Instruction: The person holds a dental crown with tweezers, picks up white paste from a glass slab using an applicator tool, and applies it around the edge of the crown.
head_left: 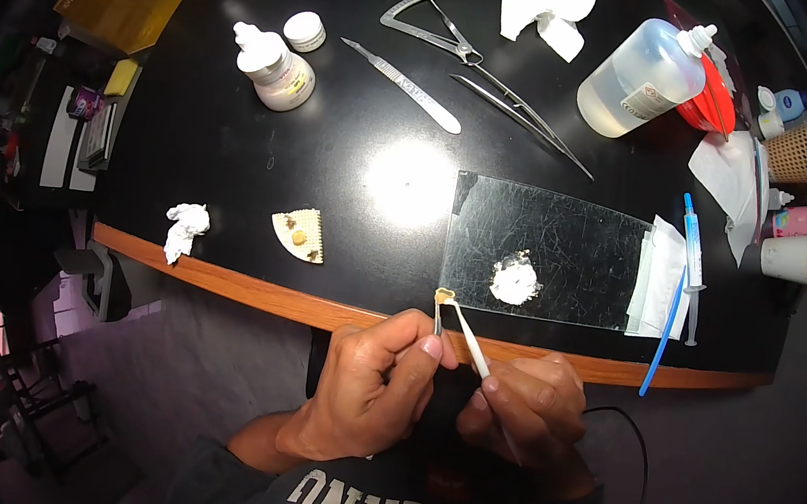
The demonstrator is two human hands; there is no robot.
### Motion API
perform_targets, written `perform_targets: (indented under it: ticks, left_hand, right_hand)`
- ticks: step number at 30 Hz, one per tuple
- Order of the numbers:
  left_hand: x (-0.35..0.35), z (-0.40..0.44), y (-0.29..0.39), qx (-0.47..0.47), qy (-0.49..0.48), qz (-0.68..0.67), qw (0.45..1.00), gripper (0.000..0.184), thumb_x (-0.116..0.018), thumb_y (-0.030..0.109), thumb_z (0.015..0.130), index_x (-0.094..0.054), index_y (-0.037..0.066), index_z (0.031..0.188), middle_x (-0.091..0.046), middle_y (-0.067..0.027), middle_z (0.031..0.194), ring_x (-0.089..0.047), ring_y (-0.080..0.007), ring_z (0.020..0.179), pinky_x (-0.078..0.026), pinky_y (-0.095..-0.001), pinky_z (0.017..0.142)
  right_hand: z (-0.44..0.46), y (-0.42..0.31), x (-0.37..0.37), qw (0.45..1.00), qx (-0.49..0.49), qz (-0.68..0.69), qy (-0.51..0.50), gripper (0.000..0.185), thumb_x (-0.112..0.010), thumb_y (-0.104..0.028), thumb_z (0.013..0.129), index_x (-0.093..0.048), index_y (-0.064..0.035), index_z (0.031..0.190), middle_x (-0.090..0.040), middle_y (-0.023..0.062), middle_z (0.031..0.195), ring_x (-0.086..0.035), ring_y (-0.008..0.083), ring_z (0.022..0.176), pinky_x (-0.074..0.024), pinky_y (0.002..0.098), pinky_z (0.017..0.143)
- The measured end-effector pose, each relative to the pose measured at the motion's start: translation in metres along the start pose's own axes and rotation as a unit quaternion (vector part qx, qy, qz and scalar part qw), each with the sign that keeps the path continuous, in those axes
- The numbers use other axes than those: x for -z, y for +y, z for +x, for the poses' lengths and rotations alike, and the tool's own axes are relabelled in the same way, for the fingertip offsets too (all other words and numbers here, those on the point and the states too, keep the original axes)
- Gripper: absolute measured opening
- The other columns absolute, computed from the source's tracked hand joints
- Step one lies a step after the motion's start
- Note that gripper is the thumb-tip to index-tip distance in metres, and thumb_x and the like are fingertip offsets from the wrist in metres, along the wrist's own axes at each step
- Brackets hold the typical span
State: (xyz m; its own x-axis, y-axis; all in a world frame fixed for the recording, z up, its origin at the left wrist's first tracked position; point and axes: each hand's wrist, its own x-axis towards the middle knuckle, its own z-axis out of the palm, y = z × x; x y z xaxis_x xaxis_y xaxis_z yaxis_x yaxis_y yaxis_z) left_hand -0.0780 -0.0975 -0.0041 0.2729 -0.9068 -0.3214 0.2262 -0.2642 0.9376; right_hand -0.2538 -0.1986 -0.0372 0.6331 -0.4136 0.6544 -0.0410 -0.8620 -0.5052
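Note:
Pinched in my left hand (368,379) is a thin metal tool (437,323), mostly covered by the fingers. At its tip sits a small yellowish, cup-like piece (443,297). My right hand (531,404) is closed around a slim white tapered stick (472,346), whose tip touches or nearly touches that piece. Both hands are at the table's front edge, before the glass slab (577,233). On the slab lies a patch of white paste or powder (516,279). A cream, fan-shaped dental model piece (300,234) with a yellowish tooth rests to the left.
Behind are a small bottle (279,76), a white cap (305,31), a scalpel (408,91), a caliper (441,30), tweezers (525,126) and a large squeeze bottle (636,84). Crumpled tissue (186,230) lies left; a blue-tipped syringe (693,247) and blue stick (663,334) lie right.

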Motion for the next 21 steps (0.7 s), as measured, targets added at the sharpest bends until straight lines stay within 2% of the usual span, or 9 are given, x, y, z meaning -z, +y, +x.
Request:
perform_targets:
  ticks: [21]
  left_hand:
    - [-0.0001,0.0001,0.0015,-0.003,-0.005,0.008,1.0,0.028,-0.049,0.015,0.113,-0.064,-0.002,0.097,-0.055,0.0008,0.055,-0.05,-0.0037,0.045,-0.035,-0.0223,0.043]
  right_hand:
    - [-0.0032,0.0017,-0.0028,1.0,-0.003,-0.001,0.024,0.029,-0.078,-0.006,0.087,-0.069,-0.006,0.114,-0.075,0.007,0.101,-0.068,0.0141,0.074,-0.05,0.0273,0.054]
